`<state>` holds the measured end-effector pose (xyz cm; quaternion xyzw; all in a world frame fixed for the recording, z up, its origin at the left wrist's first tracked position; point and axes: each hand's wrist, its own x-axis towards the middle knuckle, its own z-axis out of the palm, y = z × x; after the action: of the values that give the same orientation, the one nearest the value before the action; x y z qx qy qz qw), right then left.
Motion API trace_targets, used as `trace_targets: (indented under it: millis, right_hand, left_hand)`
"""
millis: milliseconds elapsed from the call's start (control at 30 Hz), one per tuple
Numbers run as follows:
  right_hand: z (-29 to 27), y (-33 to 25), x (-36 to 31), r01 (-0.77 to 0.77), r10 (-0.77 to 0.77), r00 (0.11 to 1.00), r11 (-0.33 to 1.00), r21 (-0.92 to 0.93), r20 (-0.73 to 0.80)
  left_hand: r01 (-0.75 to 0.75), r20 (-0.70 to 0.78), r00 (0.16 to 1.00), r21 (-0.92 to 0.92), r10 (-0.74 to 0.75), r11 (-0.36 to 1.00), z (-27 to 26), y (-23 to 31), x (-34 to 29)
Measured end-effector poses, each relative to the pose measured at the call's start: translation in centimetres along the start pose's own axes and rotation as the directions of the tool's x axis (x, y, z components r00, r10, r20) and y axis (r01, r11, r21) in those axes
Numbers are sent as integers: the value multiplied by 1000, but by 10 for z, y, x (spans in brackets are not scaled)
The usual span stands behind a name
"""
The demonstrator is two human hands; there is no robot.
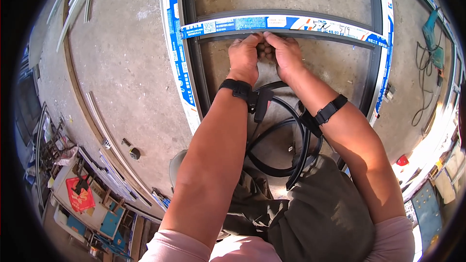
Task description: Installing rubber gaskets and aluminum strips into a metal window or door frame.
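Observation:
A metal frame (175,43) covered in blue and white protective film lies in front of me. Its crossbar (250,22) runs from side to side, with handwriting on the film. At the near edge of this bar, my left hand (244,59) and my right hand (289,58) meet, thumbs against the edge and fingers curled beneath. Both are closed; whatever they pinch is hidden by the fingers. Below them a coil of black flexible strip (307,138) loops between my forearms, down to my lap. Its upper part passes behind my right wrist.
A green power tool (433,43) with a trailing cord lies on the floor at right. At left are a tape measure (134,153), long metal profiles (104,123) and a cluttered bench (104,208) with a red bag (80,194). A red object (402,160) sits at lower right.

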<state>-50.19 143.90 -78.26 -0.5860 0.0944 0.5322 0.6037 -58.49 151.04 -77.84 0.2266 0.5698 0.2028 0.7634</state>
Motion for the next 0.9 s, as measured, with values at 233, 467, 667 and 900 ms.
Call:
trace_targets:
  millis: [233, 467, 667, 900]
  right_hand:
    - [-12, -8, 2, -48, 52, 996, 997, -59, 69]
    - [-45, -19, 1, -5, 13, 999, 985, 175, -41]
    - [-63, -27, -3, 58, -46, 993, 992, 111, -109]
    - [-54, -19, -5, 64, -59, 997, 994, 87, -59]
  left_hand:
    - [-5, -52, 999, 36, 7, 999, -4, 5, -6]
    - [-149, -183, 970, 74, 160, 986, -11, 11, -12]
    - [-230, -380, 905, -55, 192, 972, -28, 23, -7]
    - [-158, -482, 875, -204, 41, 966, -17, 40, -10]
